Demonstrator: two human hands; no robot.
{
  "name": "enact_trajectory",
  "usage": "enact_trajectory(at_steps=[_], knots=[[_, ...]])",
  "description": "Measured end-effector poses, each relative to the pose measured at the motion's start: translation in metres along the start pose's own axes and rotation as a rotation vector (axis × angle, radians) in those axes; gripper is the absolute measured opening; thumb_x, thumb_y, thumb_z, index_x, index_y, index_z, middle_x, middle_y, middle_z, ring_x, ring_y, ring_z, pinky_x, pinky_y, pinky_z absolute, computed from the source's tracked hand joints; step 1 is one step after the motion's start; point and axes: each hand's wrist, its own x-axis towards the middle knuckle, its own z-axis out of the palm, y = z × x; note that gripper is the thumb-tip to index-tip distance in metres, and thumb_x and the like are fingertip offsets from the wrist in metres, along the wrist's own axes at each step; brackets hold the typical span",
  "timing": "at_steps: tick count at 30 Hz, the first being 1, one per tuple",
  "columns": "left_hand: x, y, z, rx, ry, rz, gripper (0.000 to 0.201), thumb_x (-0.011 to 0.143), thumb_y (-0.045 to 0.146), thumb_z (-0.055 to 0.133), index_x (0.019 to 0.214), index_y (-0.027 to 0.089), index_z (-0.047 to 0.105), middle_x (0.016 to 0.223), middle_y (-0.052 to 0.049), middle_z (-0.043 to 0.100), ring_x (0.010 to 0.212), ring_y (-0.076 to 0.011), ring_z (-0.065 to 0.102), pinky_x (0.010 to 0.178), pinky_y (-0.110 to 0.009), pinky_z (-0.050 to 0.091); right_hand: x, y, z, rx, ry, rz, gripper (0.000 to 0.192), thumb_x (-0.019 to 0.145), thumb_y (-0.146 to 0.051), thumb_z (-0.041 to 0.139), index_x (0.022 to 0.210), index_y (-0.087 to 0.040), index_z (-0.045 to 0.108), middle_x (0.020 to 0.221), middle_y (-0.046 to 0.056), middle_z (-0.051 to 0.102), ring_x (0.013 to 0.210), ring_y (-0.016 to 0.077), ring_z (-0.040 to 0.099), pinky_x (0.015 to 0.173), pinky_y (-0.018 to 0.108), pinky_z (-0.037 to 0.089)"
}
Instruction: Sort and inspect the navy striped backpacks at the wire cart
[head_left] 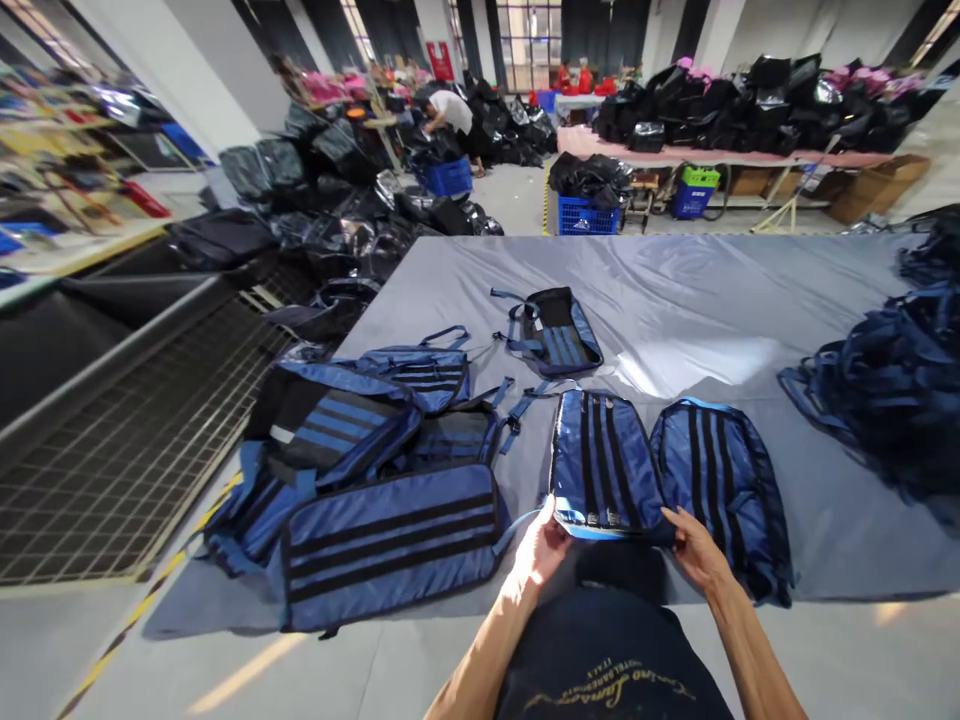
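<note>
A blue backpack (574, 450) with black stripes lies spread open at the near edge of the table, its second panel (709, 470) folded out to the right. My left hand (546, 545) pinches the near left corner of the striped panel, by a light blue edge. At the near right corner of the same panel, my right hand (694, 545) has its fingers closed on the edge. Just left of my hands, another striped blue backpack (390, 545) lies flat. Behind it sits a stack of similar backpacks (352, 425).
A single backpack (559, 335) lies farther back on the grey-covered table (675, 280). Dark blue bags (892, 390) are heaped at the right. Left of the table stands a wire mesh rack (150, 440). A person (452, 115) bends over a blue crate (448, 178) beyond.
</note>
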Motion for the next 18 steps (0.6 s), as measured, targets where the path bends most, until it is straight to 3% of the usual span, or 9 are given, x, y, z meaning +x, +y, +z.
enact_trajectory(at_steps=[5, 7, 9, 12, 14, 18], knots=[[0.019, -0.022, -0.012, 0.424, 0.247, 0.023, 0.036, 0.08, 0.023, 0.093, 0.083, 0.022, 0.057, 0.07, 0.003, 0.063, 0.064, -0.0177, 0.066, 0.058, -0.027, 0.054, 0.005, 0.021, 0.011, -0.432, 0.236, -0.09, 0.031, 0.07, -0.028, 0.08, 0.089, -0.028, 0.055, 0.075, -0.002, 0.065, 0.086, 0.0275, 0.071, 0.078, 0.035, 0.052], [0.026, -0.025, -0.018, 0.592, 0.356, 0.047, 0.028, 0.084, 0.021, 0.088, 0.098, 0.019, 0.063, 0.079, 0.0, 0.068, 0.065, -0.0191, 0.068, 0.056, -0.027, 0.052, 0.004, 0.03, 0.02, -0.589, 0.286, -0.118, 0.025, 0.077, -0.026, 0.075, 0.092, -0.029, 0.055, 0.076, -0.002, 0.062, 0.091, 0.0284, 0.07, 0.081, 0.034, 0.048], [0.031, -0.024, -0.026, 0.747, 0.419, 0.069, 0.033, 0.09, 0.021, 0.081, 0.119, 0.015, 0.066, 0.096, -0.008, 0.075, 0.069, -0.0211, 0.072, 0.057, -0.028, 0.053, 0.002, 0.04, 0.028, -0.721, 0.289, -0.126, 0.018, 0.085, -0.027, 0.07, 0.098, -0.028, 0.057, 0.078, 0.0, 0.063, 0.091, 0.0281, 0.07, 0.081, 0.033, 0.045], [0.032, -0.02, -0.032, 0.936, 0.44, 0.075, 0.049, 0.098, 0.024, 0.071, 0.143, 0.01, 0.058, 0.12, -0.02, 0.077, 0.071, -0.0226, 0.075, 0.058, -0.031, 0.056, 0.001, 0.047, 0.032, -0.878, 0.264, -0.113, 0.009, 0.093, -0.027, 0.064, 0.101, -0.025, 0.06, 0.082, 0.004, 0.067, 0.089, 0.0277, 0.071, 0.079, 0.033, 0.043], [0.031, -0.018, -0.033, 1.036, 0.427, 0.059, 0.054, 0.098, 0.023, 0.068, 0.149, 0.01, 0.054, 0.123, -0.021, 0.078, 0.07, -0.0227, 0.076, 0.061, -0.031, 0.056, 0.002, 0.046, 0.026, -0.954, 0.241, -0.099, 0.006, 0.094, -0.028, 0.063, 0.098, -0.024, 0.062, 0.089, 0.008, 0.072, 0.093, 0.0277, 0.071, 0.079, 0.033, 0.044], [0.019, -0.001, -0.039, 1.197, 0.331, -0.02, 0.05, 0.094, 0.029, 0.073, 0.14, 0.012, 0.062, 0.083, -0.007, 0.08, 0.062, -0.0252, 0.075, 0.064, -0.032, 0.056, 0.008, 0.027, 0.001, -1.019, 0.144, -0.053, 0.019, 0.087, -0.037, 0.077, 0.093, -0.023, 0.067, 0.086, 0.007, 0.075, 0.088, 0.0265, 0.074, 0.075, 0.031, 0.048]])
